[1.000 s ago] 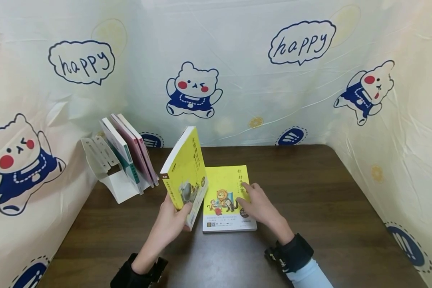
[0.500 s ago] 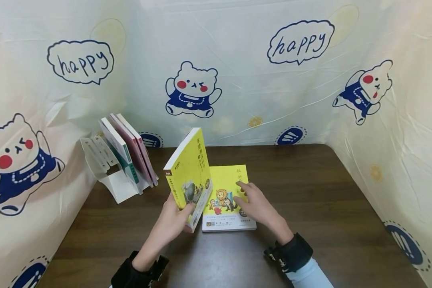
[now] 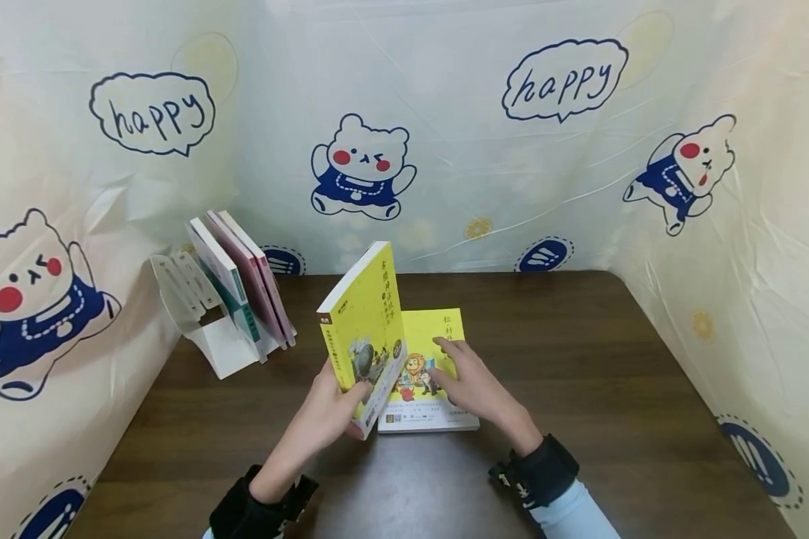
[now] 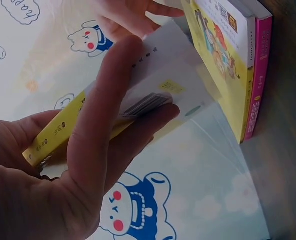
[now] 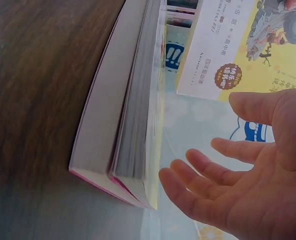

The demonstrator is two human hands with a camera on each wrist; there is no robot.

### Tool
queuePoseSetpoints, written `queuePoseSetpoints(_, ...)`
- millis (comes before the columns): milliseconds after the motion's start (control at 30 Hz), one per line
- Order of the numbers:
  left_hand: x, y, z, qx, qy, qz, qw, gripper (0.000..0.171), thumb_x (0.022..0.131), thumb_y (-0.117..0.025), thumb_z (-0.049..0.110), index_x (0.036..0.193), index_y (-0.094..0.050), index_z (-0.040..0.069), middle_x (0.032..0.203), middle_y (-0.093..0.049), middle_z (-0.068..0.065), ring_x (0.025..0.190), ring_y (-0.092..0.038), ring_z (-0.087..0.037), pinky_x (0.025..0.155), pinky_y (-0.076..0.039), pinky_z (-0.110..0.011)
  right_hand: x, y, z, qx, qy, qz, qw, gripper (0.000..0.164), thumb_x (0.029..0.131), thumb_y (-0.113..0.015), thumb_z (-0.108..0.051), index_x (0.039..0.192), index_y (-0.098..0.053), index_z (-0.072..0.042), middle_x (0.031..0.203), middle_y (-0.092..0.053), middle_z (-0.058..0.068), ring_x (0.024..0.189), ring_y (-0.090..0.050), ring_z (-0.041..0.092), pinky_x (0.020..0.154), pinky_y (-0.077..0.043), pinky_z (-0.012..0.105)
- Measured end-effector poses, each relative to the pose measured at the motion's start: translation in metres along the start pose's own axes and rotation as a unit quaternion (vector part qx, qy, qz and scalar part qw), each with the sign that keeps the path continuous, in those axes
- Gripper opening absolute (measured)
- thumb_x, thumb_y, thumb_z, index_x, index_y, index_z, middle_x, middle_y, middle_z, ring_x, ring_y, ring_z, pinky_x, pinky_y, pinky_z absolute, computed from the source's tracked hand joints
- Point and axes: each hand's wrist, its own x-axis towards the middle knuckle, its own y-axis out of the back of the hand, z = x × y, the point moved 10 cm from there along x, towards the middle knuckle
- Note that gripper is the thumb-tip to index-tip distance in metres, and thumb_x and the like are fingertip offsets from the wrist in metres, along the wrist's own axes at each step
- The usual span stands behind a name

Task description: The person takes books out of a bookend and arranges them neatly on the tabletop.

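My left hand [image 3: 326,404] grips a yellow paperback book [image 3: 360,314] by its lower spine side, thumb on the front cover and fingers behind. The book stands tilted, its illustrated cover facing right. Just right of it another yellow book [image 3: 434,323] lies face up on the table, partly hidden behind the held one. Beneath that, the left wrist view shows a book with a pink spine [image 4: 260,65]. My right hand [image 3: 478,385] hovers over the lying yellow book's right side. In the right wrist view its fingers [image 5: 203,170] are loosely spread, holding nothing, beside the stack's page edges.
At the back left, a white bookend [image 3: 232,355] holds several upright books [image 3: 242,277] leaning together. The dark wooden table [image 3: 579,352] is walled at the back and sides by a printed curtain [image 3: 471,165] with cartoon bears.
The held book has shifted slightly right with my left hand, covering more of the lying book. My right hand has drifted a little left over the lying book.
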Motion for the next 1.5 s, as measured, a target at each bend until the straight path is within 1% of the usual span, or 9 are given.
queuePoseSetpoints(233,0.000,-0.003,0.003,0.005,-0.002,-0.007,1.0000,0.070,0.098,-0.056,-0.008,0.161,-0.031,0.011,0.151,-0.049,-0.031,0.123,-0.058,-0.054,0.046,-0.059,-0.048,0.000,-0.007,-0.006,0.043,0.014,-0.024,0.999,0.060,0.106,-0.065,-0.026,0.159,-0.044,-0.008,0.153,-0.052,0.019,0.137,-0.053,0.037,0.107,-0.048,0.057)
queuePoseSetpoints(400,0.002,-0.003,0.002,-0.015,0.008,-0.017,0.9997,0.071,0.097,-0.056,-0.008,0.161,-0.034,0.013,0.148,-0.052,-0.030,0.114,-0.064,-0.051,0.044,-0.057,-0.050,0.001,-0.008,-0.009,0.046,0.022,-0.021,0.998,0.063,0.106,-0.064,-0.025,0.162,-0.040,-0.010,0.151,-0.052,0.020,0.136,-0.052,0.039,0.103,-0.051,0.057)
queuePoseSetpoints(600,0.003,-0.006,0.003,-0.058,0.019,-0.052,0.9968,0.069,0.097,-0.054,-0.007,0.160,-0.036,0.015,0.147,-0.052,-0.030,0.114,-0.063,-0.053,0.046,-0.058,-0.053,0.005,-0.007,-0.016,0.069,0.028,-0.017,0.997,0.066,0.108,-0.062,-0.031,0.165,-0.035,-0.012,0.155,-0.049,0.019,0.137,-0.051,0.039,0.102,-0.050,0.058)
queuePoseSetpoints(733,0.003,-0.009,0.003,-0.068,0.018,-0.075,0.9947,0.069,0.097,-0.053,-0.006,0.160,-0.035,0.016,0.147,-0.050,-0.031,0.118,-0.061,-0.055,0.048,-0.059,-0.054,0.007,-0.010,-0.021,0.106,0.036,-0.024,0.993,0.067,0.109,-0.059,-0.033,0.167,-0.030,-0.014,0.159,-0.045,0.017,0.139,-0.050,0.038,0.105,-0.050,0.057)
queuePoseSetpoints(867,0.003,-0.012,0.003,-0.078,0.017,-0.088,0.9929,0.068,0.097,-0.052,-0.006,0.160,-0.033,0.014,0.147,-0.050,-0.032,0.116,-0.062,-0.054,0.048,-0.059,-0.055,0.009,-0.012,-0.027,0.131,0.050,-0.033,0.990,0.065,0.111,-0.055,-0.030,0.168,-0.027,-0.017,0.164,-0.040,0.012,0.143,-0.048,0.033,0.109,-0.048,0.053)
queuePoseSetpoints(1000,0.004,-0.012,0.002,-0.091,0.024,-0.090,0.9914,0.068,0.097,-0.051,-0.006,0.160,-0.034,0.013,0.144,-0.051,-0.033,0.112,-0.065,-0.052,0.048,-0.058,-0.056,0.012,-0.013,-0.031,0.132,0.058,-0.033,0.989,0.063,0.112,-0.052,-0.030,0.168,-0.026,-0.018,0.166,-0.038,0.010,0.143,-0.048,0.031,0.112,-0.045,0.051)
queuePoseSetpoints(1233,0.003,-0.009,0.002,-0.091,0.028,-0.092,0.9912,0.068,0.097,-0.052,-0.005,0.159,-0.034,0.012,0.145,-0.050,-0.032,0.113,-0.065,-0.052,0.049,-0.058,-0.057,0.017,-0.017,-0.030,0.137,0.057,-0.037,0.988,0.063,0.113,-0.049,-0.029,0.169,-0.023,-0.016,0.165,-0.039,0.013,0.143,-0.048,0.032,0.113,-0.043,0.051)
queuePoseSetpoints(1400,0.003,-0.008,0.002,-0.089,0.024,-0.095,0.9912,0.067,0.097,-0.053,-0.005,0.160,-0.034,0.011,0.143,-0.052,-0.033,0.110,-0.067,-0.051,0.048,-0.058,-0.057,0.020,-0.020,-0.030,0.151,0.056,-0.048,0.986,0.068,0.112,-0.052,-0.030,0.170,-0.019,-0.018,0.158,-0.045,0.017,0.138,-0.053,0.034,0.107,-0.049,0.053)
queuePoseSetpoints(1500,0.004,-0.007,0.000,-0.088,0.025,-0.096,0.9911,0.067,0.096,-0.052,-0.005,0.159,-0.036,0.011,0.140,-0.054,-0.032,0.107,-0.068,-0.049,0.047,-0.058,-0.056,0.019,-0.021,-0.032,0.152,0.054,-0.049,0.986,0.070,0.111,-0.054,-0.030,0.170,-0.018,-0.015,0.156,-0.047,0.017,0.134,-0.055,0.034,0.103,-0.052,0.052)
